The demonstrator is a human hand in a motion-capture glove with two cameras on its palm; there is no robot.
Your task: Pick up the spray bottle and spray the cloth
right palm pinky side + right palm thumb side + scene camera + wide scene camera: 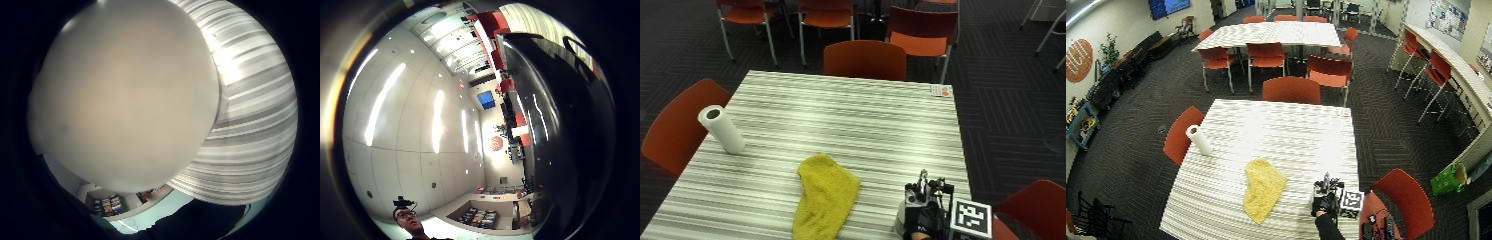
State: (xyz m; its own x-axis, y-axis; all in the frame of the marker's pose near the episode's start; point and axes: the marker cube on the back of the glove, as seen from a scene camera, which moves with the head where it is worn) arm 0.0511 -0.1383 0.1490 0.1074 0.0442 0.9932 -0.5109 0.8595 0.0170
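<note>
In the outside view a spray bottle (901, 220) with a pale body and a black trigger head stands near the table's front right corner. My gloved right hand (923, 220) is wrapped around it from the right. The bottle's pale body (125, 95) fills most of the little finger side palm view, with the striped tabletop (255, 115) beside it. A yellow cloth (823, 197) lies crumpled and elongated on the table, a short way left of the bottle. In the wide outside view the cloth (1262, 189) lies left of my hand (1324, 205).
A paper towel roll (721, 129) stands near the striped table's (840, 115) left edge. A small card (941, 90) lies at the far right corner. Orange chairs (864, 59) stand around the table.
</note>
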